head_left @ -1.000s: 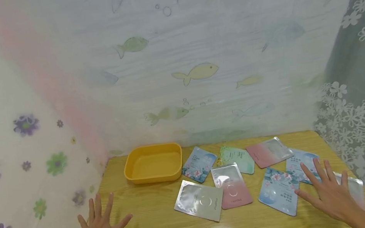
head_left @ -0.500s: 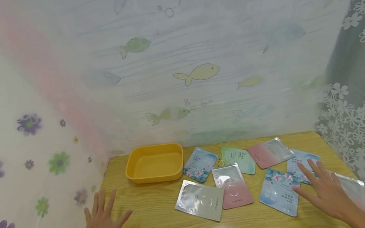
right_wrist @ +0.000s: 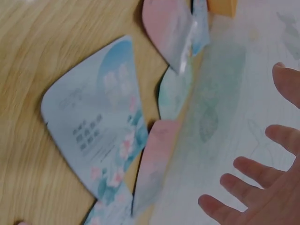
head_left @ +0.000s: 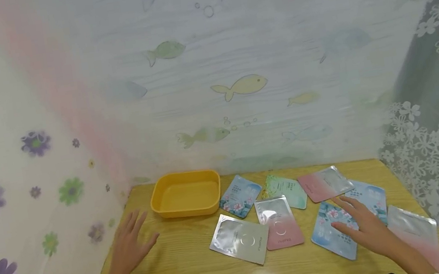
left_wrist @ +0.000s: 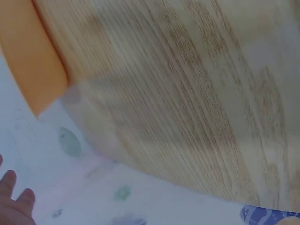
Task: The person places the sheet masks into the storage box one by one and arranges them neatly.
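Observation:
My left hand (head_left: 129, 243) hovers over the table's left side with fingers spread, in front of the yellow plastic tray (head_left: 188, 213), and holds nothing. Its fingertips (left_wrist: 26, 197) show at the corner of the left wrist view. With fingers extended, my right hand (head_left: 367, 228) is above the front blue floral face mask packet (head_left: 330, 238) and partly hides it. Whether it touches the packet I cannot tell. Just behind lies another blue packet (head_left: 372, 192), and to the right a silver-and-pink packet (head_left: 416, 235). The right wrist view shows the front blue packet (right_wrist: 93, 112) flat on wood.
More packets lie mid-table: a blue one (head_left: 240, 196) beside the tray, a green one (head_left: 288, 191), a pink-and-silver one (head_left: 325, 183) at the back, another pink one (head_left: 282, 231) and a silver-cream one (head_left: 240, 240). Printed curtains (head_left: 241, 115) enclose the wooden table (head_left: 186, 263).
My right hand has moved left over the front blue packet, uncovering the silver-and-pink packet on the right. My left hand has moved slightly forward, and its sleeve cuff now shows.

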### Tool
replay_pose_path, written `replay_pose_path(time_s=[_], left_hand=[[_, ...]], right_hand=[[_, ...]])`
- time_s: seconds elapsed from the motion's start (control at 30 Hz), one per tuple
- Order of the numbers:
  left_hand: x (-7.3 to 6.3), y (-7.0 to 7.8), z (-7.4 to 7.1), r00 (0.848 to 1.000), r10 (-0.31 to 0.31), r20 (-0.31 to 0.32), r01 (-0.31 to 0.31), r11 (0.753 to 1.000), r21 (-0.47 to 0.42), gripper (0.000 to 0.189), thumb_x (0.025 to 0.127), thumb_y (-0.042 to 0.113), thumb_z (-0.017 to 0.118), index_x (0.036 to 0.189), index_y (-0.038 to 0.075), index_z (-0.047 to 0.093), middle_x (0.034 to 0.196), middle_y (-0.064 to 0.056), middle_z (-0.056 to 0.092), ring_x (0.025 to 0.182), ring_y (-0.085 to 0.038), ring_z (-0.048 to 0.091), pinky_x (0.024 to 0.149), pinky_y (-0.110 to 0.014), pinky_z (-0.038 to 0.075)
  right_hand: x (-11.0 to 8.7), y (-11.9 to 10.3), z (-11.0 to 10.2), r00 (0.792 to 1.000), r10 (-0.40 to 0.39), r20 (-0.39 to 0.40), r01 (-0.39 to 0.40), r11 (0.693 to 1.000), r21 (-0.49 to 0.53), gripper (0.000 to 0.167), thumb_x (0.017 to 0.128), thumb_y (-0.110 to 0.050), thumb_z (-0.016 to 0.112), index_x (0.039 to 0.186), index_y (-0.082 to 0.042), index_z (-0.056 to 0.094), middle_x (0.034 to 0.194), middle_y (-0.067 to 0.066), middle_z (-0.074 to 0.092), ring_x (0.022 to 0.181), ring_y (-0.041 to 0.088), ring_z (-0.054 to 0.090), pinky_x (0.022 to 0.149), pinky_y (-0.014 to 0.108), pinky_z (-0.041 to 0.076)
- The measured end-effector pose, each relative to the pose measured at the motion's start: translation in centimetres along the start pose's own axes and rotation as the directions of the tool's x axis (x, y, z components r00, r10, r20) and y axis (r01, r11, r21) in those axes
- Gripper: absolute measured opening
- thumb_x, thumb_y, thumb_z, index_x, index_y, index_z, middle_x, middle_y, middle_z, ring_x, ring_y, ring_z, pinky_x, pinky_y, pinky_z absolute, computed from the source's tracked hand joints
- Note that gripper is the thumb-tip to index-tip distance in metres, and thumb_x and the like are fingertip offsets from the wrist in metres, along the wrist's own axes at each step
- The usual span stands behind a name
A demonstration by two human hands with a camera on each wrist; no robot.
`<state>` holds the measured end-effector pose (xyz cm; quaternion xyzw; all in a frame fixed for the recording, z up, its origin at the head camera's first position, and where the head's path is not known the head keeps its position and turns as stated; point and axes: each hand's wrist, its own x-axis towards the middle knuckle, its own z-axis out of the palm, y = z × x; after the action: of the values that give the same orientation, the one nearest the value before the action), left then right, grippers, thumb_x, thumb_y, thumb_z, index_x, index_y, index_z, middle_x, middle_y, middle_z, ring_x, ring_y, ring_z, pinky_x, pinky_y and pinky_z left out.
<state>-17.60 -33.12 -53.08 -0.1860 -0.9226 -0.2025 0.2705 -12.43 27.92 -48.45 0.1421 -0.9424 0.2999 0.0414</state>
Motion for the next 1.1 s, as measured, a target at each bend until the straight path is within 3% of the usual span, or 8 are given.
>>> replay_pose_path(time_s=[0.13, 0.37, 0.5, 0.7, 1.1], left_hand=[[0.9, -0.8, 1.1, 0.997, 0.066, -0.049, -0.067, 0.998, -0.019, 0.069, 0.066, 0.016, 0.084, 0.128, 0.002, 0.056, 0.135, -0.025, 0.048, 0.122, -0.048, 0.042, 0.088, -0.066, 0.037], [2.1, -1.9, 2.3, 0.997, 0.073, -0.013, -0.073, 0.997, -0.002, 0.06, 0.069, 0.015, 0.083, 0.122, 0.001, 0.061, 0.131, -0.023, 0.052, 0.121, -0.046, 0.045, 0.088, -0.062, 0.041], [2.6, -2.5, 2.7, 0.997, 0.08, -0.009, -0.08, 0.997, 0.008, 0.055, 0.068, 0.015, 0.083, 0.117, -0.001, 0.063, 0.129, -0.024, 0.053, 0.118, -0.046, 0.047, 0.087, -0.061, 0.043], [3.2, -3.2, 3.9, 0.994, 0.103, -0.027, -0.103, 0.995, 0.001, 0.051, 0.066, 0.009, 0.084, 0.111, -0.003, 0.066, 0.12, -0.025, 0.058, 0.113, -0.045, 0.051, 0.082, -0.057, 0.046], [4.3, -3.5, 6.4, 0.991, 0.134, 0.003, -0.133, 0.988, -0.077, 0.029, 0.066, 0.005, 0.085, 0.089, -0.005, 0.07, 0.096, -0.022, 0.065, 0.089, -0.039, 0.061, 0.073, -0.05, 0.051]], right_hand=[[0.7, -0.7, 0.9, 0.999, -0.032, -0.001, 0.032, 0.998, 0.056, 0.056, 0.092, -0.031, 0.063, 0.139, -0.008, 0.044, 0.136, 0.021, 0.042, 0.12, 0.046, 0.042, 0.079, 0.066, 0.041], [2.1, -1.9, 2.9, 0.996, -0.083, -0.026, 0.085, 0.991, 0.108, 0.053, 0.09, -0.029, 0.066, 0.136, -0.008, 0.049, 0.133, 0.016, 0.05, 0.113, 0.036, 0.051, 0.078, 0.052, 0.048], [3.0, -2.6, 3.8, 0.998, -0.07, 0.0, 0.069, 0.988, 0.138, 0.053, 0.09, -0.032, 0.065, 0.135, -0.009, 0.05, 0.128, 0.012, 0.054, 0.106, 0.032, 0.055, 0.075, 0.044, 0.049], [4.0, -3.3, 5.1, 0.997, -0.055, 0.048, 0.042, 0.968, 0.246, 0.047, 0.091, -0.027, 0.064, 0.133, -0.009, 0.052, 0.121, 0.01, 0.058, 0.103, 0.032, 0.057, 0.075, 0.045, 0.05], [5.9, -4.8, 7.5, 0.992, -0.053, 0.118, 0.004, 0.926, 0.378, 0.038, 0.092, -0.016, 0.062, 0.126, -0.001, 0.054, 0.115, 0.02, 0.059, 0.098, 0.038, 0.059, 0.072, 0.033, 0.051]])
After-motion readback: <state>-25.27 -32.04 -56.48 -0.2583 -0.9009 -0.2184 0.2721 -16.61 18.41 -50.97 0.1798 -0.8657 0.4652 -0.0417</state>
